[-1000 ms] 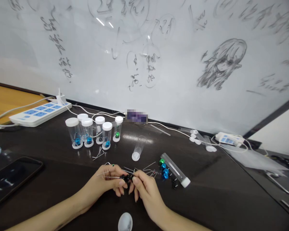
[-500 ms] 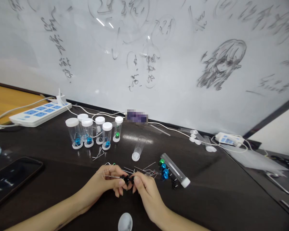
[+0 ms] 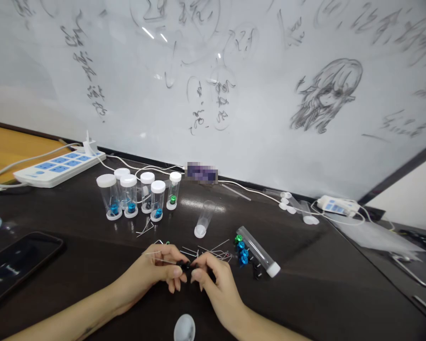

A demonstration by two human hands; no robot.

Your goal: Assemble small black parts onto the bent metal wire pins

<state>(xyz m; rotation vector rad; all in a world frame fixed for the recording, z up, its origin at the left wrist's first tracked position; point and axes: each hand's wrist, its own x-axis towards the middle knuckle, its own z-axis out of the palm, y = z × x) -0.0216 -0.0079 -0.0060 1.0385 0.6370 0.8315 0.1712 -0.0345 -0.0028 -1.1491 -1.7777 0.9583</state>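
Note:
My left hand (image 3: 159, 270) is closed, pinching a small black part (image 3: 185, 265) between thumb and fingers. A thin metal rod (image 3: 165, 260) runs left from that part, across my fingers. My right hand (image 3: 216, 279) is beside its right end, thumb and index finger slightly apart, with nothing plainly between them. Behind the hands lie several thin L-shaped hex keys (image 3: 216, 253). To their right are a small green part (image 3: 239, 238), blue parts (image 3: 244, 255) and black parts (image 3: 257, 271), along a clear tube with a white cap (image 3: 259, 251).
Several capped clear tubes (image 3: 128, 196) with coloured parts stand at the back left. An open clear tube (image 3: 205, 220) lies mid-table. A white cap (image 3: 184, 327) is at the front. A phone (image 3: 21, 260) lies left; power strips (image 3: 62, 166) stand at the back beneath a whiteboard (image 3: 255, 109).
My right thumb and index finger have loosened from the black part's right end and moved slightly apart. My left hand keeps its pinch in nearly the same place.

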